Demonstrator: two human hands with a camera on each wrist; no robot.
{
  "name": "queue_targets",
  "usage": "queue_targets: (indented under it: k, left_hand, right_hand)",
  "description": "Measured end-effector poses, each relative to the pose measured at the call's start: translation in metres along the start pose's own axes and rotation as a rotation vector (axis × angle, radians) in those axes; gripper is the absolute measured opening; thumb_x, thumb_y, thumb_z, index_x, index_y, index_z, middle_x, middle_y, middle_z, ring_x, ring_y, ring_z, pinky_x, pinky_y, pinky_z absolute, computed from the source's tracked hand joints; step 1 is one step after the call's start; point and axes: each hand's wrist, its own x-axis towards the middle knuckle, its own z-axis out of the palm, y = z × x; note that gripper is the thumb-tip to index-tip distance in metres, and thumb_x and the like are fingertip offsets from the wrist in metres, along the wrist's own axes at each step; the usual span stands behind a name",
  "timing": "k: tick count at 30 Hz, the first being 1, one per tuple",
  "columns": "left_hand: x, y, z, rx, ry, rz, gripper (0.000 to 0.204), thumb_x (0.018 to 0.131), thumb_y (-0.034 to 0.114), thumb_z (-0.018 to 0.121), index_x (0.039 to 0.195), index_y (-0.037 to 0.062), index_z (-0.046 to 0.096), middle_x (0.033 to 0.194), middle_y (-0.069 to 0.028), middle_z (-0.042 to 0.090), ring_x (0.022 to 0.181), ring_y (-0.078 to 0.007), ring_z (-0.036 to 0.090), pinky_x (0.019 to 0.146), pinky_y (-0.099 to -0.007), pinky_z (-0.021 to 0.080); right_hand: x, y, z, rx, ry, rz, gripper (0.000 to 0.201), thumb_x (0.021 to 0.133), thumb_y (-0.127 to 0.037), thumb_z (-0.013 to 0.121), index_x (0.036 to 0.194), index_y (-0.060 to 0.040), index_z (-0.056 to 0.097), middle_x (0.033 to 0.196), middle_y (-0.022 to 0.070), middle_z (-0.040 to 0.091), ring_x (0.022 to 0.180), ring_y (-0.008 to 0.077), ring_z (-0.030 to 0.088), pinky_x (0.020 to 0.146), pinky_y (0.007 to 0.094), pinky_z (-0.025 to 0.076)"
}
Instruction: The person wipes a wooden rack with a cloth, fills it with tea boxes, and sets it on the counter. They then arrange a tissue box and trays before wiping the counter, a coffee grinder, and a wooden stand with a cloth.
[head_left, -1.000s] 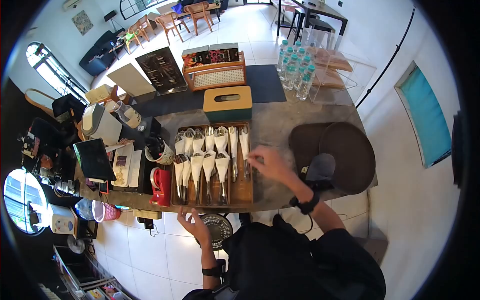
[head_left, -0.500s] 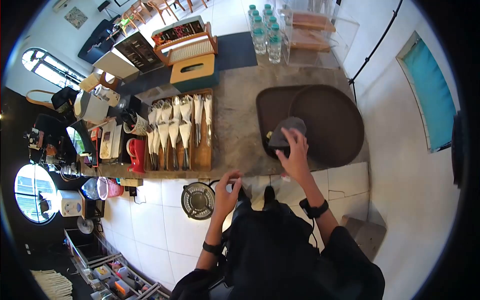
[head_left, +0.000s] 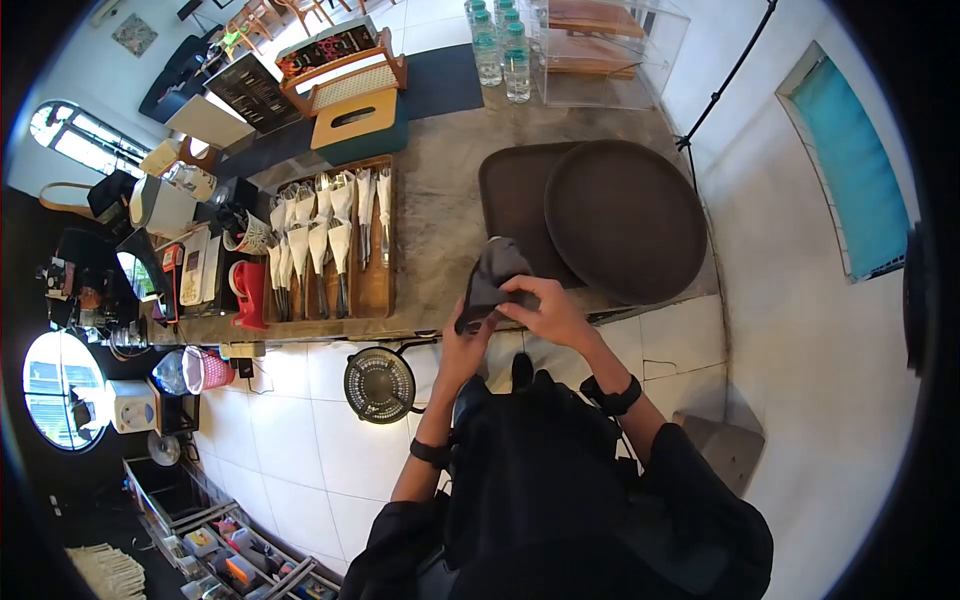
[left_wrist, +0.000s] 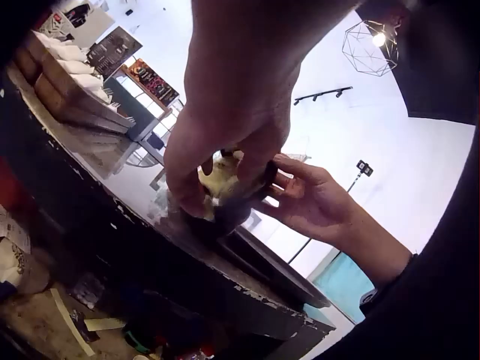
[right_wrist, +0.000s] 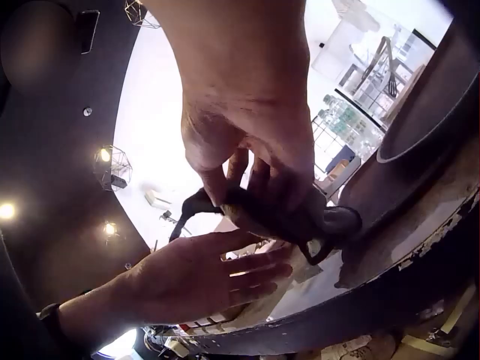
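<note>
A dark grey soft cloth piece that looks like a cap (head_left: pixel 497 270) is held between both hands at the counter's front edge. My right hand (head_left: pixel 545 312) pinches its near side from above, thumb and fingers on the fabric. At its lower left end is my left hand (head_left: pixel 464 345), thumb and fingers around it. A pale yellowish patch (left_wrist: pixel 220 180) shows between the left fingers in the left wrist view. In the right wrist view a thin dark strap loop (right_wrist: pixel 321 251) hangs from the cloth.
Behind the hands lie a dark rectangular tray (head_left: pixel 505 185) and a round tray (head_left: pixel 628 220) overlapping it. Left of them a wooden tray (head_left: pixel 376 290) holds wrapped cutlery. A red tape dispenser (head_left: pixel 248 293) stands near the counter edge. Water bottles (head_left: pixel 517 75) stand at the back.
The right hand has moved from beside the cutlery to the grey cloth piece and brought it off the trays towards the body. The left hand has come up to hold it too.
</note>
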Motion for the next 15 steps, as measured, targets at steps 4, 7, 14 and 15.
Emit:
queue_targets:
  k: [4,7,14,15]
  left_hand:
    - [0.005,-0.008,-0.002,0.055,-0.121,-0.244,0.037,0.092,0.010,0.060,0.125,-0.0052,0.051,0.119,-0.0128,0.060,0.109,-0.0197,0.059,0.096,-0.0332,0.045]
    - [0.004,0.008,0.008,-0.458,-0.018,-0.192,0.035,0.091,0.013,0.062,0.121,-0.0026,0.056,0.112,-0.0104,0.064,0.108,-0.0189,0.058,0.094,-0.0333,0.044]
    - [0.022,0.019,0.024,-0.368,-0.084,-0.097,0.045,0.091,0.011,0.062,0.132,-0.0029,0.048,0.126,-0.0127,0.056,0.116,-0.0200,0.055,0.099,-0.0335,0.043]
    - [0.023,0.022,0.024,-0.369,-0.081,-0.093,0.045,0.091,0.011,0.062,0.132,-0.0029,0.048,0.126,-0.0127,0.056,0.116,-0.0200,0.055,0.099,-0.0335,0.043]
  right_hand:
    - [0.000,-0.005,-0.007,0.022,-0.085,-0.080,0.027,0.082,-0.009,0.071,0.105,0.0016,0.065,0.098,0.0120,0.068,0.092,0.0209,0.063,0.083,0.0318,0.048]
    - [-0.001,-0.005,-0.018,0.019,0.015,-0.125,0.029,0.082,-0.008,0.070,0.109,-0.0002,0.065,0.098,0.0102,0.067,0.093,0.0198,0.062,0.084,0.0318,0.048]
    - [-0.011,0.032,-0.073,-0.115,0.447,0.263,0.018,0.082,-0.017,0.074,0.081,-0.0007,0.067,0.080,0.0079,0.064,0.068,0.0128,0.059,0.061,0.0248,0.044]
    - [-0.017,0.043,-0.086,-0.178,0.557,0.314,0.018,0.082,-0.018,0.074,0.083,-0.0018,0.067,0.081,0.0071,0.064,0.070,0.0136,0.059,0.063,0.0259,0.044]
